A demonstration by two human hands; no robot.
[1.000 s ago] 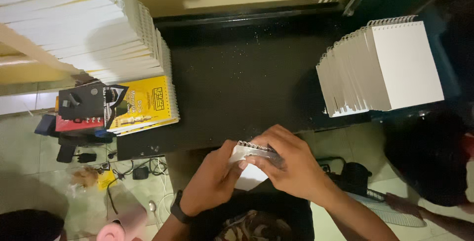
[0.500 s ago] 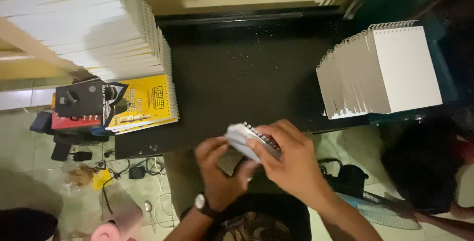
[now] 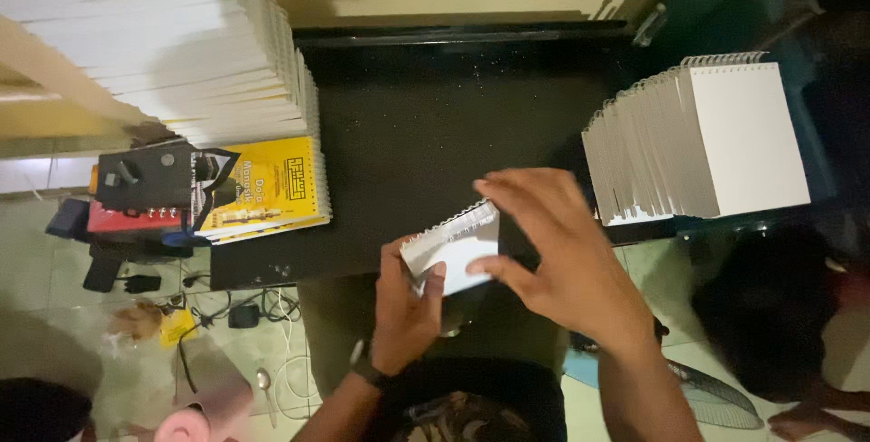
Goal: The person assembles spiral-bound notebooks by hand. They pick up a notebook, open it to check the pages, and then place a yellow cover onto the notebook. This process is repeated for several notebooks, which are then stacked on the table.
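Both hands, the left hand point(image 3: 405, 313) and right hand point(image 3: 553, 252), grasp a small spiral notepad point(image 3: 453, 245), now raised and turned flatter over the black desk's point(image 3: 426, 134) near edge since a second ago.

Black table point(image 3: 435, 134): white notepad stacks point(image 3: 154, 43) left, yellow notebook point(image 3: 267, 187), spiral pad row point(image 3: 716, 143) right.

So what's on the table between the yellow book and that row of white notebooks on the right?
In the head view, only bare black tabletop lies between the yellow book and the white spiral notebooks.
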